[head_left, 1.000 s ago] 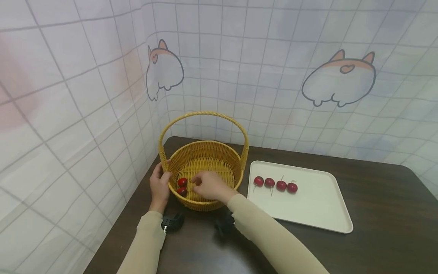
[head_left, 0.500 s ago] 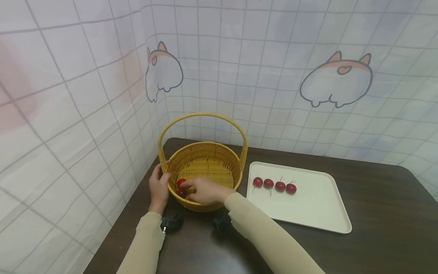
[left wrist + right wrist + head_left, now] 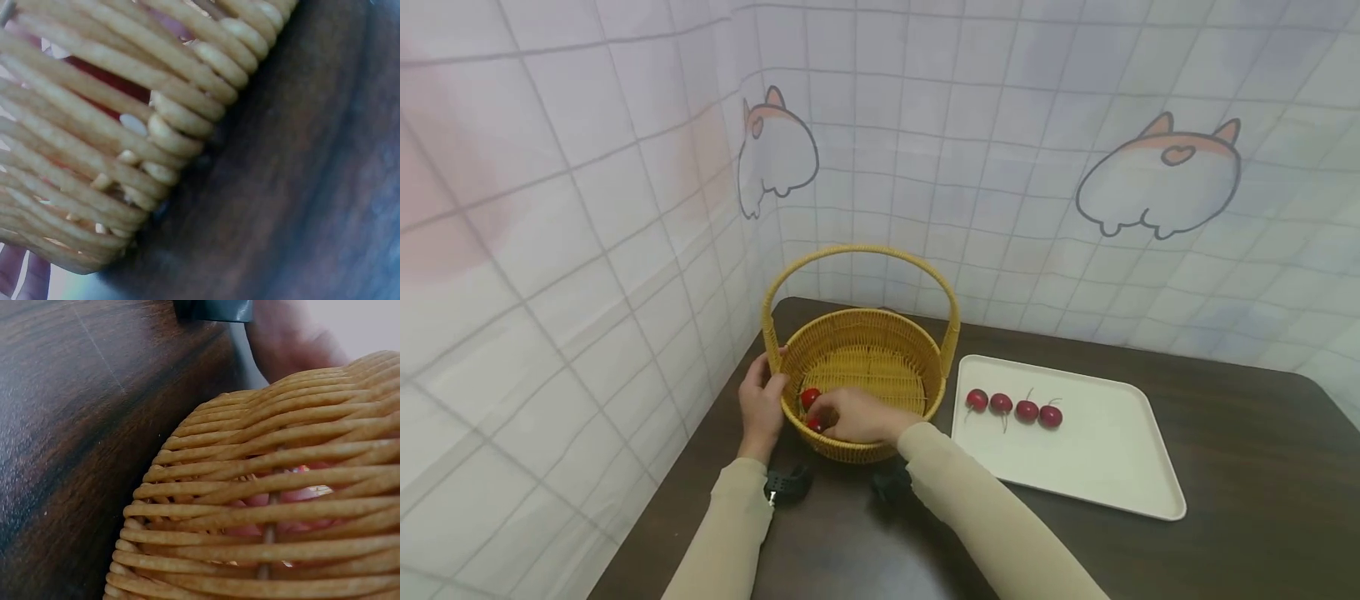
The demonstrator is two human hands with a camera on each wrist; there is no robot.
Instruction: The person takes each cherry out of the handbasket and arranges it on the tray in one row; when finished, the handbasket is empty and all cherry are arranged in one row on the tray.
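Note:
A yellow wicker basket (image 3: 887,329) with a tall arched handle stands on the dark table. My left hand (image 3: 762,408) grips its left rim at the foot of the handle, thumb over the edge. Inside, against the left wall, lie two red cherries. My right hand (image 3: 861,417) reaches in over the front rim, thumb and fingers curled onto the nearer cherry (image 3: 815,425) and partly covering it. The farther cherry (image 3: 810,398) sits just beyond the fingertips. Both wrist views mostly show the basket's woven wall (image 3: 262,487), with bits of red and fingers through the gaps.
Right of the basket lies a white rectangular tray (image 3: 1090,450) bearing a row of several cherries (image 3: 1027,411) with stems. Dark wrist straps (image 3: 788,485) hang below the forearms. A grid-patterned cloth (image 3: 1000,275) borders the table at the back and left.
My right hand first moved left and down to the cherries in the basket, then its fingers curled in on the nearer one. The left hand keeps its grip on the rim.

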